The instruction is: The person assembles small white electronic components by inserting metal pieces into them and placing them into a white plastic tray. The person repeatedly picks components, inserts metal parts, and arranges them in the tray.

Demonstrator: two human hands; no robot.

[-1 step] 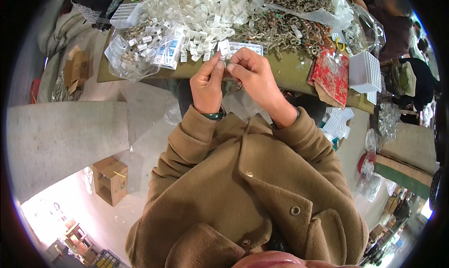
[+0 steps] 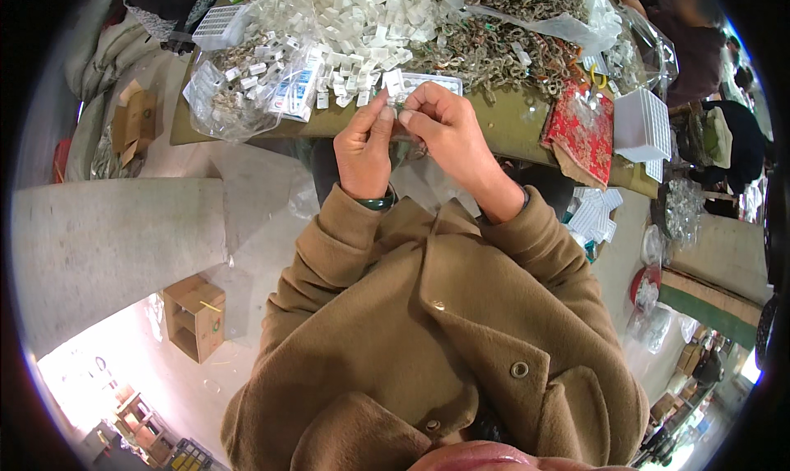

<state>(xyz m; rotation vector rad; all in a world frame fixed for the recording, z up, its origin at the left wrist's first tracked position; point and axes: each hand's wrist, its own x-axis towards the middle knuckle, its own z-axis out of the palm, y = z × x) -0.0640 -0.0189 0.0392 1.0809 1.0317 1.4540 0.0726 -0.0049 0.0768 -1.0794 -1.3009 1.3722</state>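
My left hand (image 2: 363,157) and my right hand (image 2: 454,132) meet fingertip to fingertip just over the near edge of the worktable. Thumb and forefinger of each are pinched together. Between them sits something small, pale and partly see-through, mostly covered by the fingers, and its kind cannot be made out. A small white card-like piece (image 2: 392,82) shows right behind the fingertips. Beyond the right hand lies a shallow white tray (image 2: 448,84), partly hidden by that hand. A heap of small white tags or boxes (image 2: 354,39) spreads just past both hands.
Left on the table (image 2: 510,129) are a clear bag of small pieces (image 2: 234,101) and a blue-white packet (image 2: 298,84). Piled chain-like metal pieces (image 2: 502,55), a red patterned cloth (image 2: 580,129) and white plastic racks (image 2: 642,125) occupy the right. Another person (image 2: 687,43) is at far right.
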